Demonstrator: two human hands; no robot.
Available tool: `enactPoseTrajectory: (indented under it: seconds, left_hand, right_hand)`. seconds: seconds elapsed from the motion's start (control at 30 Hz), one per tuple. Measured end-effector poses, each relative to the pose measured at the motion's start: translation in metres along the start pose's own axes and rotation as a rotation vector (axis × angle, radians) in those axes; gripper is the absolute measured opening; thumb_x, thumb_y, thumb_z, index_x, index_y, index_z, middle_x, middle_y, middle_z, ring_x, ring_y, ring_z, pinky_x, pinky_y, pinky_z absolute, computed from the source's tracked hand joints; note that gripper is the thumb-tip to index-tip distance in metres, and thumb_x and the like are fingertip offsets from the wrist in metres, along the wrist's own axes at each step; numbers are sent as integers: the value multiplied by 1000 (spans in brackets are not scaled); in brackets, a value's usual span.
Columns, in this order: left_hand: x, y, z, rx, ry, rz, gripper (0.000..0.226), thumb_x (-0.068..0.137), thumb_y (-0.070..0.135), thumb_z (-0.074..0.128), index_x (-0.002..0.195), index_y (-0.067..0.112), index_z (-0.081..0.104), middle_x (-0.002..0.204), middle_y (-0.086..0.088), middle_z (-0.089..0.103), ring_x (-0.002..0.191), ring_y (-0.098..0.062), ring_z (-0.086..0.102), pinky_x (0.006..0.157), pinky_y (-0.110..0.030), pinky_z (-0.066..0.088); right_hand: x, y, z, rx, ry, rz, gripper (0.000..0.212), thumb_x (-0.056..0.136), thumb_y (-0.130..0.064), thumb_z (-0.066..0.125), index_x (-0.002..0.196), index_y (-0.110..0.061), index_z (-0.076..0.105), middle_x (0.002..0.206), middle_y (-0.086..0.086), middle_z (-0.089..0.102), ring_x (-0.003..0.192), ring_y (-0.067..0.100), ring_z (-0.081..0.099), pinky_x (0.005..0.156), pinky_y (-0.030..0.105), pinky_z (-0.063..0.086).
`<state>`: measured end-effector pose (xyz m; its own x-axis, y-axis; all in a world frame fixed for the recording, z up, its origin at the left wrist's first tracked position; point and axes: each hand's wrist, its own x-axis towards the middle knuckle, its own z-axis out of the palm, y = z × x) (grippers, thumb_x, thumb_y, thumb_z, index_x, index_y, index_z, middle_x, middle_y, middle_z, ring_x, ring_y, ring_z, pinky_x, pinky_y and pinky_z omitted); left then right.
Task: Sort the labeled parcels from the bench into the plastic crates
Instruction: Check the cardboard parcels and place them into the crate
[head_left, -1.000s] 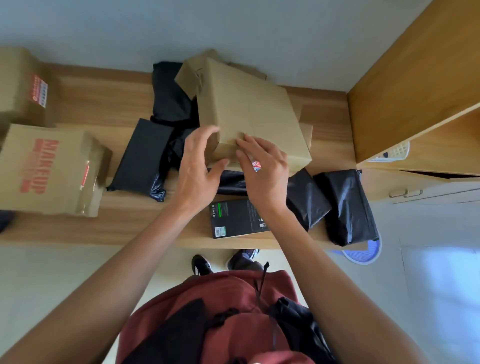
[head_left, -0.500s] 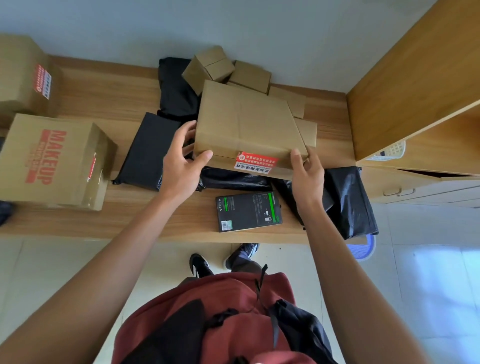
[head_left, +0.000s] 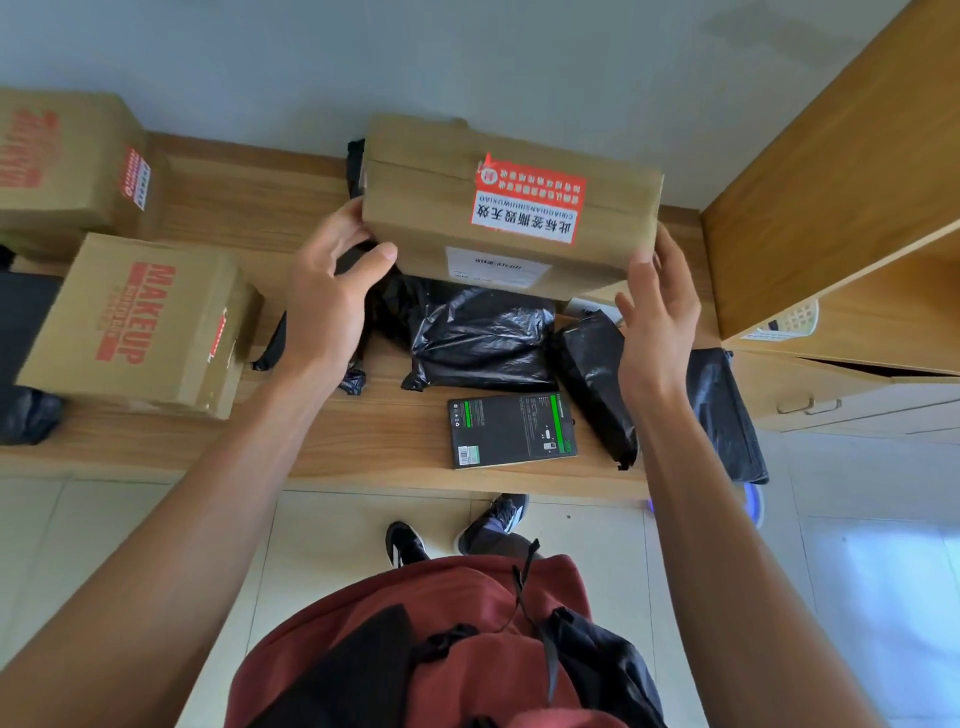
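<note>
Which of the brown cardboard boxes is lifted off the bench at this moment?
The flat box with the red and white sticker, held between the left hand and right hand. The two boxes printed in red, MAKEUP, rest on the bench.

The flat tan cardboard parcel (head_left: 511, 208) carries a red sticker (head_left: 529, 200) with a white band of black characters, plus a white label (head_left: 496, 268). The square brown carton (head_left: 140, 319) bears red "MAKEUP" lettering. Crinkled glossy black plastic bags (head_left: 480, 335) lie on the light wood-grain bench (head_left: 337, 441). The slim black retail box (head_left: 511, 430) has green stripes.
</note>
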<state>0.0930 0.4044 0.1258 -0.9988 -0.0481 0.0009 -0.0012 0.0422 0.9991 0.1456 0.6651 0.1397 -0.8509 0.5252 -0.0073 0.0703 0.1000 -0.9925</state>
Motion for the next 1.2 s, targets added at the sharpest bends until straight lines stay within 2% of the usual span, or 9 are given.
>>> enactPoseTrajectory:
  seconds: [0.1,0.33,0.47,0.63,0.7,0.83,0.93,1.13,1.2]
  left_hand:
    - [-2,4,-5,15,-39,56,57,85,16,67,142,10,61,138,-3,68,136,-22,57,119,-50,39]
    - [-7,1,-10,39,-126,-14,89,90,3,70,165,22,26,153,8,55,141,-9,51,121,-37,38]
    - [-8,-11,-17,48,-44,-78,78,83,18,75,153,26,44,149,14,58,140,-3,50,121,-50,36]
    - [-16,-16,-15,89,-89,-37,78,92,2,70,147,49,38,145,26,53,138,3,49,116,-28,41]
    - [-19,-21,-18,123,-158,-50,83,96,-1,66,156,44,31,147,23,53,137,2,50,113,-24,43]
    - [-21,-31,-27,198,-212,-42,87,99,2,65,163,43,23,155,13,51,145,-11,46,121,-44,40]
    - [-24,-34,-33,210,-219,-52,85,100,4,65,163,43,23,158,12,48,147,-13,43,122,-47,37]
    - [-24,-31,-44,224,-242,-89,77,102,5,63,163,37,28,149,19,56,132,0,56,114,-24,44]
    - [-23,-28,-43,236,-246,-92,77,102,3,61,163,36,28,144,26,57,131,5,56,110,-14,43]
  right_hand:
    - [-3,-6,0,22,-17,-47,35,108,-27,56,142,-29,54,120,-21,72,118,0,65,100,27,53]
    - [-7,-5,-1,-18,3,-103,41,107,-34,56,144,-15,58,131,-8,70,125,8,64,106,41,55]
    - [-4,-1,1,-3,19,-91,40,106,-21,58,145,-13,54,140,-2,66,131,10,60,109,43,52]
    - [-6,6,2,-99,20,-73,31,106,-18,55,135,-22,63,128,-6,72,120,11,66,104,43,55]
    - [-8,8,4,-108,32,-56,31,106,-21,54,135,-23,65,126,-6,72,117,10,67,103,41,56]
    - [-8,8,5,-119,42,-32,34,107,-25,55,140,-20,64,125,-9,71,115,5,66,101,33,56]
    - [-10,7,4,-131,23,-12,34,106,-27,57,139,-21,66,124,-9,72,112,4,67,99,32,57]
    - [-14,13,-4,-146,-28,75,40,94,-47,66,131,-30,67,122,-14,72,119,9,66,99,48,58]
    - [-15,16,-3,-87,-68,116,33,96,-41,69,127,-32,61,124,-13,72,113,7,69,97,49,60]
